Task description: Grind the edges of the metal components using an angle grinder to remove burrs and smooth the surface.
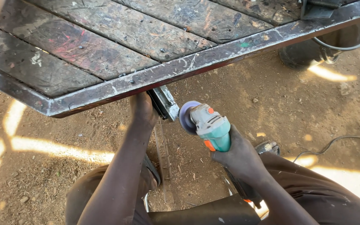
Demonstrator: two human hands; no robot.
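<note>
Landmark: steel-framed plank table.

R hand wrapped tight round body of teal angle grinder, just below table's front rail. Grinding disc faces a short steel angle piece that juts from under the rail; disc close to it, contact can't tell.

L hand under the rail, beside the angle pc; fingers hidden, so grip can't tell.

Judgement: grinder looks compact but weighty, rigid, likely kicks w/ torque; hold at body, away from disc. Angle pc stiff, heavy, prob. sharp-edged.

Black bucket behind table's far corner. Cable on dirt, well right of table.
</note>
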